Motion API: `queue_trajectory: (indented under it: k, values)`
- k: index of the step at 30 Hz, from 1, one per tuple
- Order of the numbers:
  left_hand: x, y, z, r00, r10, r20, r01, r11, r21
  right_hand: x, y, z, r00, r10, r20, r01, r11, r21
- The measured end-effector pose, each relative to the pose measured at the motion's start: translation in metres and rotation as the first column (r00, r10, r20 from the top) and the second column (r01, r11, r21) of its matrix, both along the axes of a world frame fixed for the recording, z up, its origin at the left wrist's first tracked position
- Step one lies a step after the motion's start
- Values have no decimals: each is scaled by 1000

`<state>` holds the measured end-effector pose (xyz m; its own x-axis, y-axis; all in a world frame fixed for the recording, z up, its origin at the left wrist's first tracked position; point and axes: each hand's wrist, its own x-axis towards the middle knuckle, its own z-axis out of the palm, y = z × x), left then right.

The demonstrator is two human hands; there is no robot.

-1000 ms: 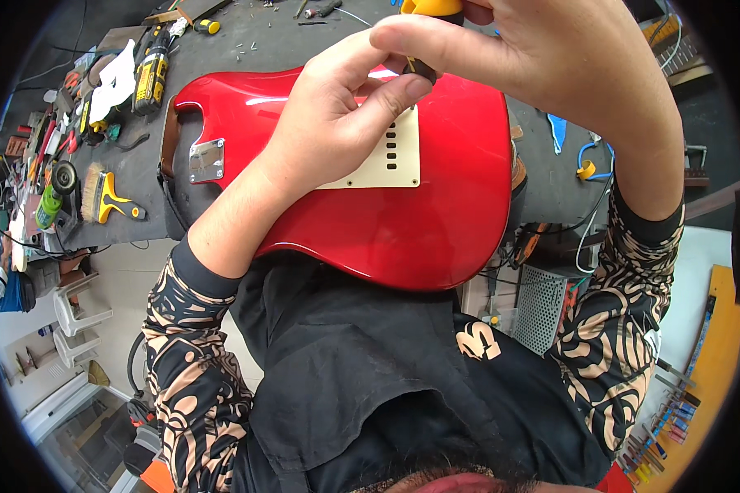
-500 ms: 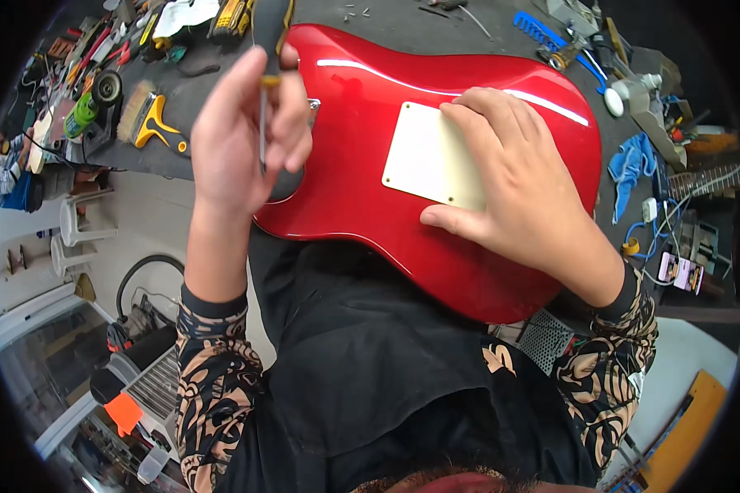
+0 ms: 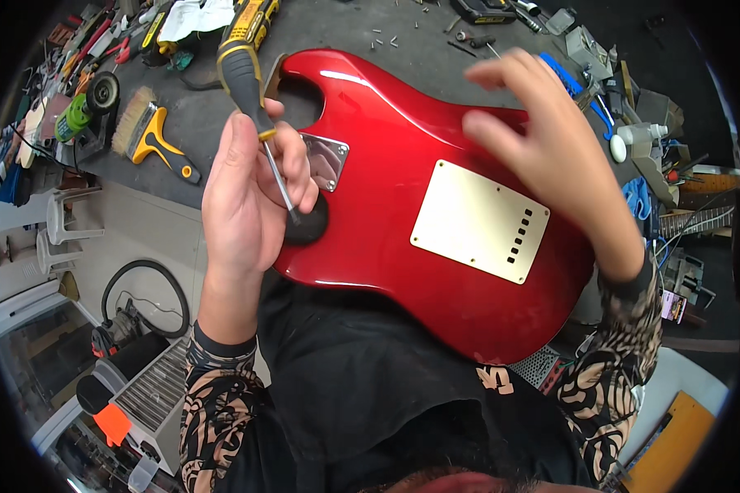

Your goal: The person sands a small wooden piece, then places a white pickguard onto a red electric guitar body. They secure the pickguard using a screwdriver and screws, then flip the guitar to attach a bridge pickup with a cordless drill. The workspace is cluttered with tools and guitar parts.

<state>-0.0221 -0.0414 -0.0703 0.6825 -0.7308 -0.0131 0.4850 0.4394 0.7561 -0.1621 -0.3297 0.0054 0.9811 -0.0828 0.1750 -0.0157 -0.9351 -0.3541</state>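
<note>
A glossy red electric guitar body (image 3: pixel 370 234) lies face down across the bench edge and my lap. On its back sits a cream cover plate (image 3: pixel 467 220) with a row of black slots and screws around its edge. A shiny metal neck plate (image 3: pixel 330 163) shows near the neck end. My left hand (image 3: pixel 242 185) is closed around a screwdriver (image 3: pixel 242 78) with a black and yellow handle, its shaft pointing down past my fingers. My right hand (image 3: pixel 547 119), slightly blurred, hovers over the guitar's far right edge with fingers apart and nothing in it.
Several loose screws (image 3: pixel 393 39) lie on the dark bench beyond the guitar. To the left are a paint brush (image 3: pixel 158 135) and a green grinder (image 3: pixel 74 122). A blue brush-like tool (image 3: pixel 561 72) and a clear bottle (image 3: pixel 641 133) lie at the right.
My right hand has lifted off the cream plate and moved away toward the far right, uncovering its slots. The screwdriver in my left hand has tilted. The guitar sits lower in view.
</note>
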Motion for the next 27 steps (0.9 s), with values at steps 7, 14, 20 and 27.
queue_trajectory:
  k: [7, 14, 20, 27]
  values:
    - [5, -12, 11, 971, 230, 64, -235, 968, 87, 126, -54, -83, 947, 322, 5, -305, 903, -304]
    - [24, 27, -13, 962, 269, 39, -268, 963, -18, 152, -65, -89, 841, 541, 27, -522, 822, -227]
    - [18, 9, -5, 969, 227, 97, -224, 973, -47, 150, -61, -82, 838, 546, -11, -515, 784, -347]
    - [10, -15, 2, 900, 303, 313, -295, 953, -77, 96, -17, -21, 955, 291, 58, -297, 942, 156]
